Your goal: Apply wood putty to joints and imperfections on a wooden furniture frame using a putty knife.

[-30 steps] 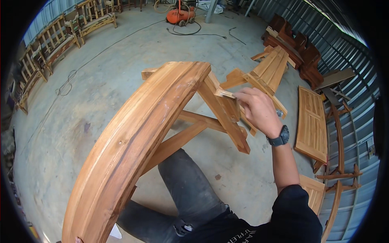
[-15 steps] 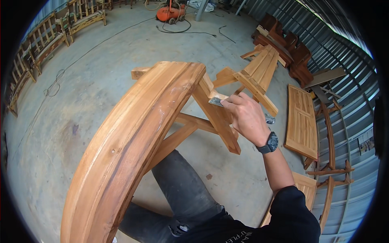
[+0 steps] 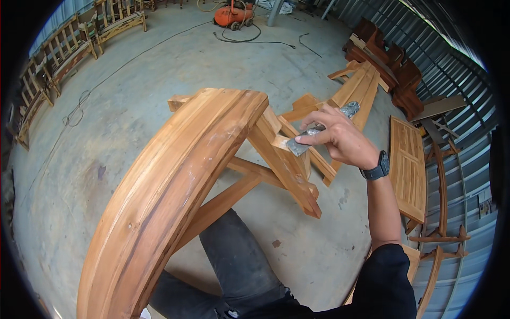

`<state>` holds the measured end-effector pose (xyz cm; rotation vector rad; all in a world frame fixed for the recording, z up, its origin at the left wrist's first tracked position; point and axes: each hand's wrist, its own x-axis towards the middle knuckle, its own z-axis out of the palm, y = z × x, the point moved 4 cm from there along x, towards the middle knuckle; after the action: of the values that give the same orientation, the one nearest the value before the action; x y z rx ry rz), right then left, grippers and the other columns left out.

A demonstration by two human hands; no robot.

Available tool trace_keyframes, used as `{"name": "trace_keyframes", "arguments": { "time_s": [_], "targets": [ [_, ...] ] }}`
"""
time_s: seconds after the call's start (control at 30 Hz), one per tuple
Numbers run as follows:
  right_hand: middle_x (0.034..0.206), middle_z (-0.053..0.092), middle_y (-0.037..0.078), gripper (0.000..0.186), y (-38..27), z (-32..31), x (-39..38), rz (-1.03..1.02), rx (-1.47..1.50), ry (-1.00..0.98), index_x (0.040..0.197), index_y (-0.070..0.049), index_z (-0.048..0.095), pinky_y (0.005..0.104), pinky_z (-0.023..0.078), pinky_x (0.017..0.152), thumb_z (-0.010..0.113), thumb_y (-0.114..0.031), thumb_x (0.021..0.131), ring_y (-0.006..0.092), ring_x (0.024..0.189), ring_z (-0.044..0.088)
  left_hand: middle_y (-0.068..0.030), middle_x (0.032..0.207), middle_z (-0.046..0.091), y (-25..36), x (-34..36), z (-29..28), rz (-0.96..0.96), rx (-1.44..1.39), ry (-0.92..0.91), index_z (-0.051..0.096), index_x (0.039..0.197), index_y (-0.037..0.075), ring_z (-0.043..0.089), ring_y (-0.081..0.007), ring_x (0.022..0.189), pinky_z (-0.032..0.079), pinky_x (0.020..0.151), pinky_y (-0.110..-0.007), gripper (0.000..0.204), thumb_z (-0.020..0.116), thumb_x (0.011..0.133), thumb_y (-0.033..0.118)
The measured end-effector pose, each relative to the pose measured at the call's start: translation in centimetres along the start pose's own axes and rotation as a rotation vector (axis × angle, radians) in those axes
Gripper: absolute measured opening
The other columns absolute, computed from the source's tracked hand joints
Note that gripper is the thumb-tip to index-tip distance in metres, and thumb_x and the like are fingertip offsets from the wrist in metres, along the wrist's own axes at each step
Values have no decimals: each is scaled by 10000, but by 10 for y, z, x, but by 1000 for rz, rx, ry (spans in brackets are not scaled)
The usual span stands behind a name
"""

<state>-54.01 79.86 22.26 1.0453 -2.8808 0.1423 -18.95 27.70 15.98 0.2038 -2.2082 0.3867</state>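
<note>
My right hand (image 3: 348, 139), wearing a black watch, is closed around a putty knife (image 3: 297, 148). The knife's grey, smeared blade lies close to a wooden joint piece at the end of a bench frame; whether it touches cannot be told. Its silvery handle sticks out beyond my fingers. Nearest me is the bench's long varnish-free wooden plank top (image 3: 159, 186), with whitish smears along its right-hand side. Slanting legs and a brace (image 3: 218, 207) run beneath it. My left hand does not show.
A second wooden bench (image 3: 358, 90) stands beyond my hand. Panelled wooden doors (image 3: 408, 170) lean at the right, near a metal wall. An orange air compressor (image 3: 232, 17) with a hose stands far back. Slatted wooden chairs (image 3: 64, 50) line the far left; a cable (image 3: 127, 61) crosses the concrete floor.
My right hand has moved slightly right and turned, with the putty knife's blade now tilted downward and its handle raised. The view has shifted a little.
</note>
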Motion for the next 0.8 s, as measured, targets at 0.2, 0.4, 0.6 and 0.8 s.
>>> {"name": "trace_keyframes", "arguments": {
  "time_s": [0.2,0.4,0.6,0.8],
  "targets": [
    [1082,659,9,693,14,2,11,-77,14,28,1157,-315,787,385,445,867,681,149,654,266,994,553,-153,810,736,-42,-15,5,-661,-16,-1163,670,1114,-54,722,-269,679,598,613,-375,806,451,957,706],
    [1083,654,3,729,17,13,13,-62,-39,-87,1190,-307,772,395,440,855,684,150,629,259,1007,549,-167,833,726,-102,-37,23,-1262,-134,-1477,616,1136,-55,716,-275,690,597,593,-406,593,528,992,513],
    [1071,667,23,692,15,2,12,-24,-103,-106,1181,-268,775,408,442,850,672,152,640,261,976,562,-172,869,715,-46,-15,12,-678,204,-1585,600,1149,-25,717,-282,704,597,569,-448,292,640,969,202],
    [1032,691,58,708,29,-3,0,5,175,29,1185,-213,773,384,458,783,601,184,624,271,909,579,-174,922,714,-61,-32,17,-952,-7,-1566,591,1211,-3,706,-285,719,601,599,-417,311,657,944,141]
  ]
}}
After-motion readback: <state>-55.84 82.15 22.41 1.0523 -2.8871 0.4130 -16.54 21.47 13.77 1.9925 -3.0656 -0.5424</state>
